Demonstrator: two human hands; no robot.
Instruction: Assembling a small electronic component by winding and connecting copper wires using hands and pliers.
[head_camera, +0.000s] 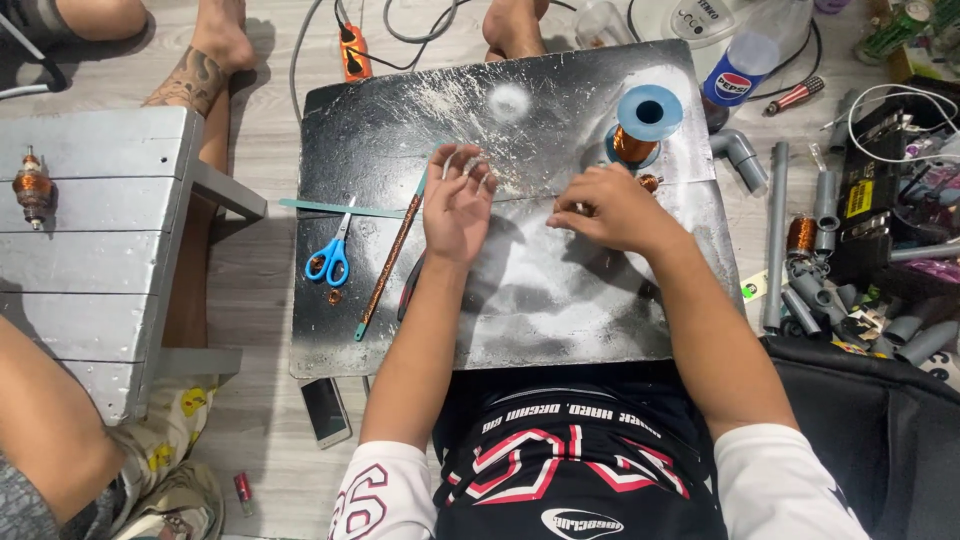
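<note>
My left hand (457, 205) hovers over a dusty black board (560, 310), fingers spread, with a thin pale wire looped at its fingertips. My right hand (610, 208) rests on the board a little to the right, its fingers closed around something small that I cannot make out. Just beyond my right hand stands a blue spool of copper wire (645, 125), with a small copper coil (650, 182) beside it. Left of my left hand lie a copper-wound strip (390, 262) and blue-handled scissors (331, 256).
A grey wooden bench (95, 250) with a copper coil on it stands at left, beside another person's legs. Grey pipe pieces (815, 290), a plastic bottle (745, 62) and an orange power strip (354, 52) surround the board. A phone (325, 408) lies on the floor.
</note>
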